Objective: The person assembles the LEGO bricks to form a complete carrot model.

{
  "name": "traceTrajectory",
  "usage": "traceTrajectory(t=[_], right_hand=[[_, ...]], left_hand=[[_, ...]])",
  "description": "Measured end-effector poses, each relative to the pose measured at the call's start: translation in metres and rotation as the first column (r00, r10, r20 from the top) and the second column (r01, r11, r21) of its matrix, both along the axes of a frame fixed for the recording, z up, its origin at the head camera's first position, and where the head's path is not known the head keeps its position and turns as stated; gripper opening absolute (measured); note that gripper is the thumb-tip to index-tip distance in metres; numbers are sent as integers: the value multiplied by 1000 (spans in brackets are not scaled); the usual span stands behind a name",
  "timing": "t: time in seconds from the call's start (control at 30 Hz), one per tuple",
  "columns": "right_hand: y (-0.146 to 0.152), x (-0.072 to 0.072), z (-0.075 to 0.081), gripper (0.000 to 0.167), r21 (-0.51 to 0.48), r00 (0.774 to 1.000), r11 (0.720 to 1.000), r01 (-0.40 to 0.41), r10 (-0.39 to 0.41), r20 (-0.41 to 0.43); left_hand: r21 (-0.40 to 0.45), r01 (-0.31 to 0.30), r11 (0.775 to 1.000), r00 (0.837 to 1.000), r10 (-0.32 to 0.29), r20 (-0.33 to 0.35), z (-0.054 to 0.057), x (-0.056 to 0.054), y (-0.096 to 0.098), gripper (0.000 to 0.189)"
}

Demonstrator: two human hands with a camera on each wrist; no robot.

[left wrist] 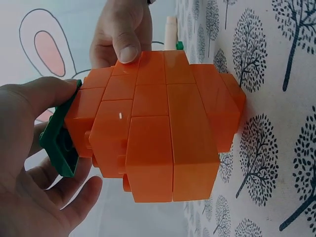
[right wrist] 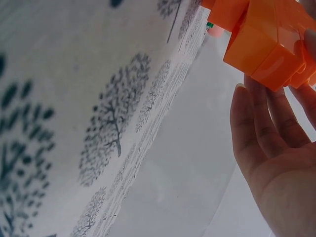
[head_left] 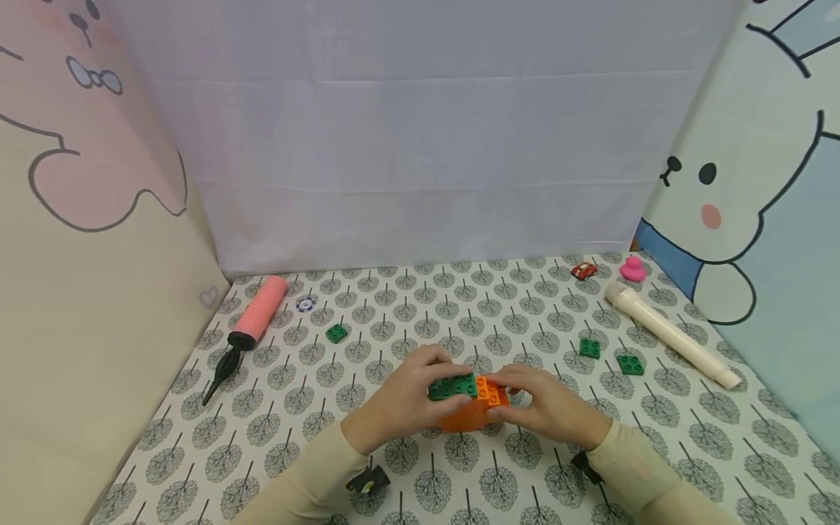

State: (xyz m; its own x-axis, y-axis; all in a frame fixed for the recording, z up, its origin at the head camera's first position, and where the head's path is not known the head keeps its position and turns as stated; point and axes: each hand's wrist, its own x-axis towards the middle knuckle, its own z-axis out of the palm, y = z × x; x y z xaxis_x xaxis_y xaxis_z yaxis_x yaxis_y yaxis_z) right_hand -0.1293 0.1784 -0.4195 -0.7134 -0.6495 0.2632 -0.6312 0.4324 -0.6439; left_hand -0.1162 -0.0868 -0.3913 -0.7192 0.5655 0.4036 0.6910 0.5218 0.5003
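A rounded build of orange toy bricks [left wrist: 153, 118] stands on the patterned cloth, wider in the middle than at its top and foot. My left hand [head_left: 410, 390] pinches a long green brick [head_left: 453, 386] between thumb and fingers at the top left of the build. In the left wrist view that green brick [left wrist: 61, 136] sits tilted against the orange top, its hollow underside partly showing. On the other side my right hand [head_left: 554, 405] grips the upper orange bricks, thumb on the near face and fingers behind. Its fingertips [right wrist: 242, 91] touch the orange build in the right wrist view.
Loose green bricks lie at left [head_left: 337, 333] and right [head_left: 589, 348]. A pink pump with a black nozzle [head_left: 259, 310] lies far left, near a poker chip [head_left: 305, 303]. Far right are a cream tube [head_left: 672, 335], a red toy car [head_left: 583, 270] and a pink duck [head_left: 633, 269].
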Motion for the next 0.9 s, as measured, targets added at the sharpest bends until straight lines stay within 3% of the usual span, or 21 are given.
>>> traceTrajectory(t=[0.13,0.53,0.73,0.9], right_hand=[[1,0,-1,47,2,1000,1000,-1,1,-1],[-1,-2,-1,48,3,1000,1000,-2,2,-1],[0,-1,-1,48,2,1000,1000,6,-6,3],[-1,-1,-2,48,1,1000,1000,2,-2,-7]], left_hand=[[-38,-2,999,1000,2,8,1,0,1,38],[-107,13,994,995,-23,-93,5,-3,0,41],[-56,18,998,1000,-19,-22,0,-2,0,39],[5,26,1000,999,-26,-24,-6,-1,-3,39]])
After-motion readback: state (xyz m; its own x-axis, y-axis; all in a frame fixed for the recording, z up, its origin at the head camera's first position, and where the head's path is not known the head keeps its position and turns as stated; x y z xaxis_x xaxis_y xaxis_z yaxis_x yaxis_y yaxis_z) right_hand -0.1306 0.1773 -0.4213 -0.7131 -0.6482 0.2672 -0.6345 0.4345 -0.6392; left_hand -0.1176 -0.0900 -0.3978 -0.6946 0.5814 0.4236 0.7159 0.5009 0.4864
